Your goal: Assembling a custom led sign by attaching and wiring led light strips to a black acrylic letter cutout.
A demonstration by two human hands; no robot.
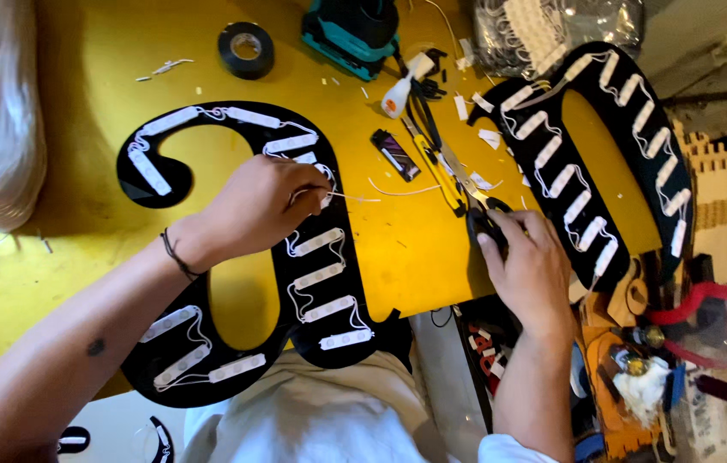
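Observation:
A black letter-shaped panel point(209, 343) lined with white light modules and thin wires lies on the yellow table point(398, 249). My left hand point(261, 201) rests on its upper right part, fingers pinching a thin white wire point(355, 198) by a module. My right hand point(531, 261) is closed on the black handles of scissors point(466, 184), whose blades point away across the table. A second black panel point(591, 150) with white modules lies to the right of that hand.
A roll of black tape point(246, 49), a teal power tool point(353, 30), a white glue tube point(405, 84), a small black lighter point(395, 154) and wire scraps lie at the back. A bag of modules point(543, 30) sits top right. Clutter and red-rimmed goggles point(723, 313) fill the right.

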